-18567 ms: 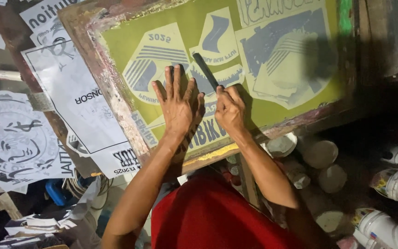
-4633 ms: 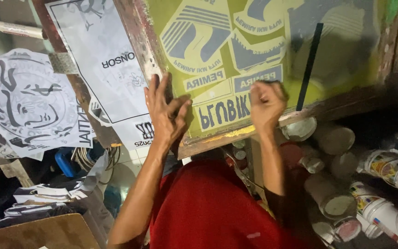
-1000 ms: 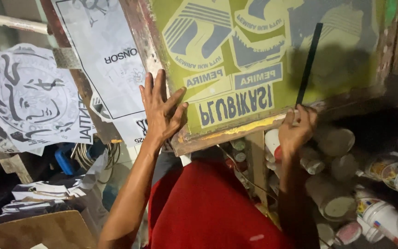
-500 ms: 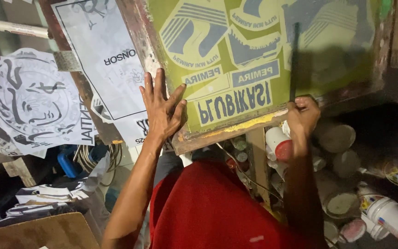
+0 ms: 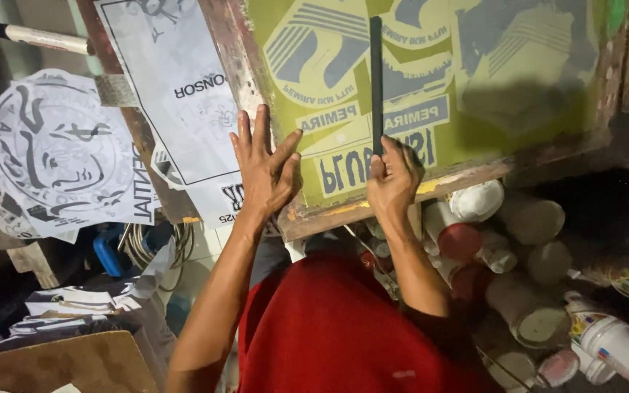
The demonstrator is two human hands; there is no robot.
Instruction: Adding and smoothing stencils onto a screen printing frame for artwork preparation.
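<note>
1. Looking down from the head camera, much is cut off: the screen frame [image 5: 431, 178] runs out past the top edge, so its far side is unseen, and the upper right of its mesh lies in deep shadow where the design is hard to read.
2. Only one view is given, and the person's red shirt [image 5: 343, 327] hides whatever lies directly below the frame's near edge.
3. The right hand [image 5: 394, 178] is closed around the lower end of a thin dark stick [image 5: 376, 80], fingers wrapped, thumb on the near side; whether the stick is a blade or a plain bar cannot be told.
4. The stick stands up the green mesh from near the frame's bottom edge toward the top, crossing the pale printed shapes.
5. The left hand [image 5: 265, 167] is spread wide and flat, holding nothing, its palm over the frame's lower left corner and its fingertips reaching onto the white printed sheet [image 5: 183, 94] beside the frame.
6. The frame's wood is worn and stained with paint, with a yellow smear along the bottom rail.
7. Left of the sheet lies a cut-out paper with a black face drawing [image 5: 52, 156].
8. Below the frame's right half, paint jars [image 5: 525, 269] are packed close together in dim light; some at the right edge are cropped.
</note>
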